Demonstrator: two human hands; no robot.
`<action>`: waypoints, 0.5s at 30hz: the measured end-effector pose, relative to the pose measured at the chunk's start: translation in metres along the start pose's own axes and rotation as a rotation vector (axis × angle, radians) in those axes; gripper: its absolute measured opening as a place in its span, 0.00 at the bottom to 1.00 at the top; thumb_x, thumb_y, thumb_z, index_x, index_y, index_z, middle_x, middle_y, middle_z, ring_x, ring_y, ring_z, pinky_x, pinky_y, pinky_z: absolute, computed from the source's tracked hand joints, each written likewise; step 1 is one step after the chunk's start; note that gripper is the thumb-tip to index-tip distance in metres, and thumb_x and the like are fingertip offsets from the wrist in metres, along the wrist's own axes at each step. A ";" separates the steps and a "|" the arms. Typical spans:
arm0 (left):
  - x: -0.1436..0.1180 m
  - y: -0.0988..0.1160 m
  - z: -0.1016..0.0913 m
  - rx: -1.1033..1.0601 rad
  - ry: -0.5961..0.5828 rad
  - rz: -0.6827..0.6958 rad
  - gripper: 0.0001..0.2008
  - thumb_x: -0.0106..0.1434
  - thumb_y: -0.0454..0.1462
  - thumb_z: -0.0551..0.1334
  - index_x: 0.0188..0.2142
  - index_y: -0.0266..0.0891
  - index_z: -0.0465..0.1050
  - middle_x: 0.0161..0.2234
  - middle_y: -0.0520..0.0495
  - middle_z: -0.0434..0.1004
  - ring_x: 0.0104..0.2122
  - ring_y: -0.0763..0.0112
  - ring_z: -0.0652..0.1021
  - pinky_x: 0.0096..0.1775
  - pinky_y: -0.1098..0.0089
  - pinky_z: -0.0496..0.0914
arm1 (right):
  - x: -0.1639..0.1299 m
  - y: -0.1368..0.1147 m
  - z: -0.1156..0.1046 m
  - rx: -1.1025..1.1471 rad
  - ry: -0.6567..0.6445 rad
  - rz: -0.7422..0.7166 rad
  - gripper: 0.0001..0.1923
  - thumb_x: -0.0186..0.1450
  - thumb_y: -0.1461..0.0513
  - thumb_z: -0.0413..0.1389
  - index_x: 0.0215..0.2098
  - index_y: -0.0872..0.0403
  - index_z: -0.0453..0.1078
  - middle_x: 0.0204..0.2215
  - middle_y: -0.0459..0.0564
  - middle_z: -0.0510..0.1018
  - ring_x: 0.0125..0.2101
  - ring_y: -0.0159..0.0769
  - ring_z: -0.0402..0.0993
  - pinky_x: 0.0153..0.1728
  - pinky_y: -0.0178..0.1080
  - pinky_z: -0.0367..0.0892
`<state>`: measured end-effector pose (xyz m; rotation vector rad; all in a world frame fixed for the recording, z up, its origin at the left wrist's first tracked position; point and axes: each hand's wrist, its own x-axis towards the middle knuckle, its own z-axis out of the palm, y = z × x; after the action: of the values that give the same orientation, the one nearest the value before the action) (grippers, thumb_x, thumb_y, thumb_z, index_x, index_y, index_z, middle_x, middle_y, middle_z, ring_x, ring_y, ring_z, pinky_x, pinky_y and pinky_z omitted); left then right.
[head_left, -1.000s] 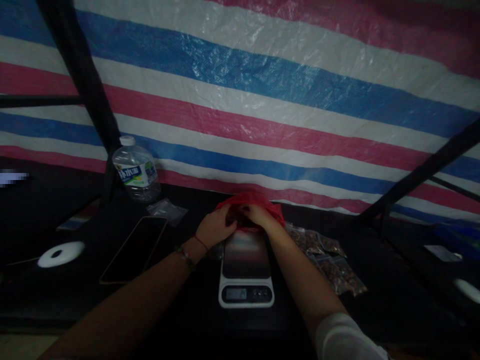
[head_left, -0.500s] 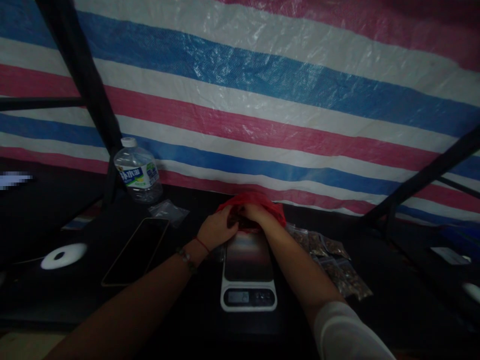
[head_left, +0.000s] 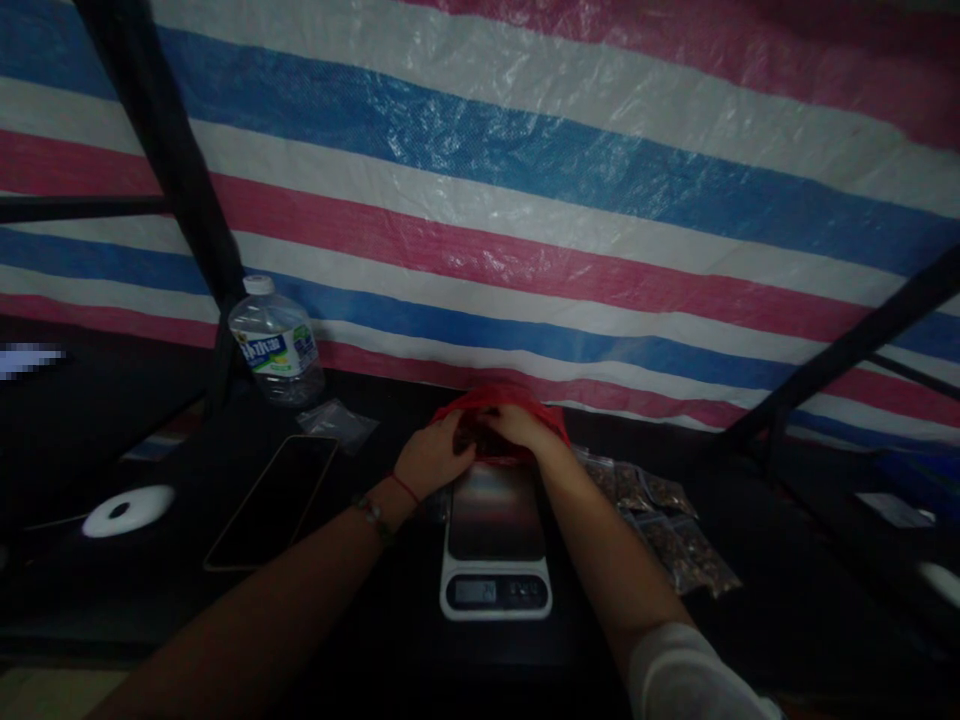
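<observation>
A red plastic bag (head_left: 544, 412) lies open behind a white kitchen scale (head_left: 495, 585), with dark brown bits inside its mouth. My left hand (head_left: 435, 458) is closed on the bag's left edge, thumb toward the front. Over the right side, my right hand (head_left: 517, 428) reaches into the bag. Its fingers curl down among the dark contents; the tips are hidden, and I cannot make out what they hold. The scale has a dark, shiny platform and a lit display. Beside my right forearm lie several small clear zip bags (head_left: 679, 545) filled with brownish pieces.
To the left lie a phone (head_left: 274, 505), a white mouse-shaped object (head_left: 129, 511) and empty clear bags (head_left: 341, 425). A large clear bottle (head_left: 276, 345) stands at the back left, by a dark slanted frame post (head_left: 169, 150). Striped plastic sheeting (head_left: 480, 230) hangs behind the black table.
My right hand has shifted slightly right and its fingers have moved a little within the bag. The left hand stays at the bag's edge.
</observation>
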<state>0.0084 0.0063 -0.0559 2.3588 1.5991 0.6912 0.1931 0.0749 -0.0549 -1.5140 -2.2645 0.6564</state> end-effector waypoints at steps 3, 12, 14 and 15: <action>0.000 0.001 0.001 0.004 0.001 -0.005 0.25 0.61 0.44 0.58 0.57 0.40 0.61 0.45 0.42 0.77 0.44 0.58 0.78 0.44 0.65 0.70 | -0.011 -0.015 -0.004 0.149 -0.073 -0.130 0.10 0.64 0.65 0.53 0.38 0.57 0.76 0.33 0.50 0.81 0.31 0.33 0.75 0.33 0.33 0.67; 0.000 0.000 0.000 0.005 -0.007 0.024 0.26 0.62 0.44 0.57 0.58 0.38 0.59 0.47 0.40 0.76 0.45 0.58 0.78 0.45 0.65 0.70 | -0.031 -0.015 -0.030 -0.215 -0.044 0.015 0.15 0.61 0.71 0.50 0.38 0.56 0.78 0.37 0.53 0.81 0.36 0.35 0.76 0.37 0.32 0.65; -0.001 0.000 0.000 0.013 -0.017 0.030 0.26 0.62 0.44 0.57 0.58 0.38 0.59 0.46 0.40 0.76 0.45 0.58 0.78 0.45 0.64 0.70 | -0.037 -0.013 -0.032 -0.334 -0.171 0.120 0.15 0.59 0.70 0.51 0.38 0.55 0.78 0.36 0.54 0.81 0.34 0.37 0.76 0.34 0.33 0.65; -0.001 0.000 0.000 0.019 -0.019 0.031 0.27 0.62 0.44 0.57 0.58 0.38 0.59 0.46 0.40 0.76 0.45 0.58 0.78 0.45 0.64 0.70 | -0.040 -0.012 -0.032 -0.377 -0.229 0.153 0.14 0.59 0.69 0.53 0.39 0.56 0.78 0.35 0.55 0.81 0.33 0.38 0.77 0.32 0.33 0.65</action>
<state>0.0083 0.0054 -0.0559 2.4012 1.5709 0.6610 0.2147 0.0399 -0.0227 -1.8861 -2.5750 0.4817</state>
